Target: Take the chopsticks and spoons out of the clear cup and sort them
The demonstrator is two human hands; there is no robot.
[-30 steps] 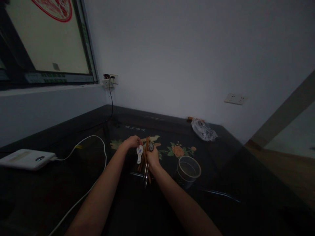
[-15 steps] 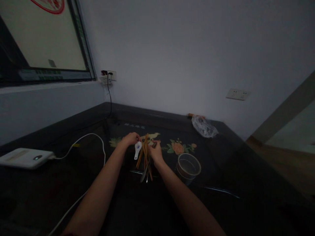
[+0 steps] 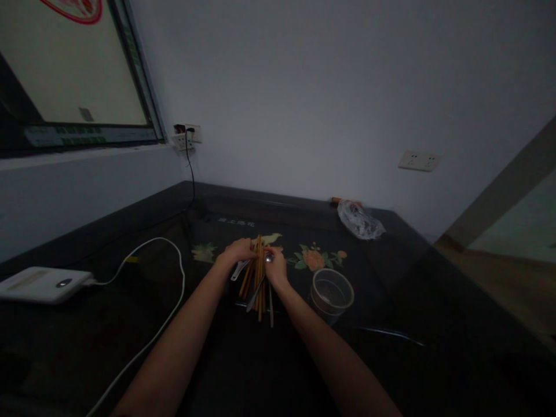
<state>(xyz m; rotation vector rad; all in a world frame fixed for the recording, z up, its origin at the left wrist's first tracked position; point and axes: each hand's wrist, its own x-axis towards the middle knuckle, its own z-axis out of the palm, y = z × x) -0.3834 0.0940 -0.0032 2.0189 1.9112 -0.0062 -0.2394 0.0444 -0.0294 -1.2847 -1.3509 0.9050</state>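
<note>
Between my two hands lies a loose bunch of wooden chopsticks [image 3: 260,289] on the dark table. My left hand [image 3: 240,251] is closed at their upper left side, its fingertips on the sticks. The handle of a white spoon [image 3: 238,271] pokes out beneath that hand, which covers its bowl. My right hand [image 3: 277,269] is closed at the right side of the bunch, with a shiny metal spoon [image 3: 269,258] at its fingers; the handle runs down toward me. Another metal spoon [image 3: 251,303] lies slanted across the lower chopsticks.
A clear round tub [image 3: 332,292] stands right of my right forearm. At the back lies a crumpled plastic bag [image 3: 359,220]. On the left, a white power bank [image 3: 46,284] trails a white cable [image 3: 181,272] beside my left forearm. Wall and window border the table [image 3: 295,362].
My left hand has moved right onto the chopsticks, and the white spoon is now mostly covered. The chopsticks lie closer together. A metal spoon's bowl now shows at my right fingers.
</note>
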